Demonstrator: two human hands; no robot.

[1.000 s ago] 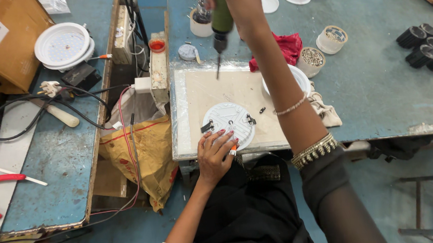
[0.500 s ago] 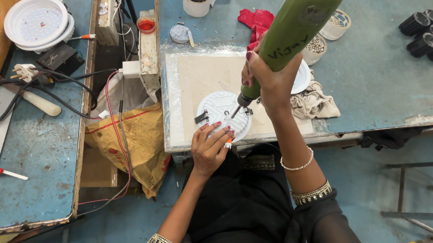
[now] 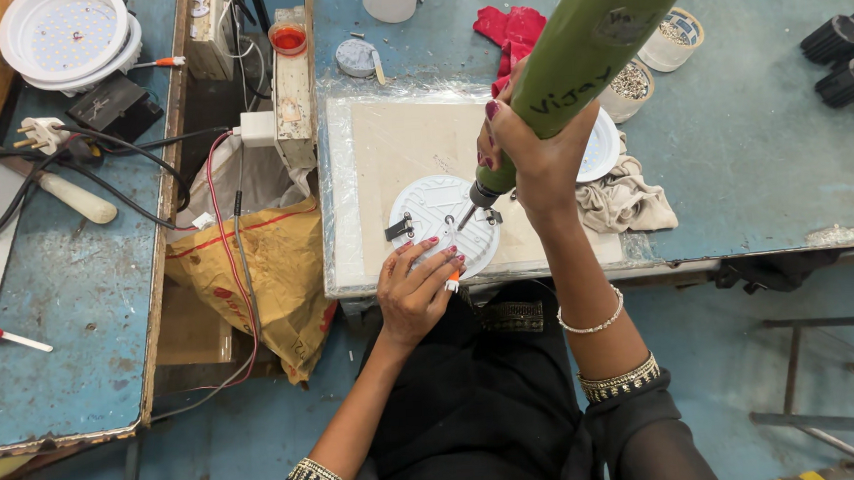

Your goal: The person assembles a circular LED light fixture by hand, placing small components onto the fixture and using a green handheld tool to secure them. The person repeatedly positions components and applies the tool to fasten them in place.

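Now the right hand (image 3: pixel 538 154) is closed around the lower barrel of a green powered screwdriver (image 3: pixel 589 57), and the driver bit has come down onto the white round lamp housing (image 3: pixel 443 221); half a second earlier the tip was just reaching the disc, and a second ago the tool was held well above the bench. The bit meets the housing near its centre, by a small metal fitting (whether it is seated in a screw head cannot be told at this size). The tool stands tilted, its upper end leaning towards the camera and to the right.

The left hand (image 3: pixel 417 288) lies flat and spread on the near edge of the housing, fingers pressing it down onto the pale work mat (image 3: pixel 382 144); its position matches the earlier pictures. A spring clip (image 3: pixel 398 229) projects from the left side of the housing.

Judgement: the change from carrying to contact indicates that fastening on the housing is in hand, with the disc steadied against turning.

Nearby: a red cloth (image 3: pixel 510 29), a beige rag (image 3: pixel 625 201) and a cup of small parts (image 3: pixel 629 86).
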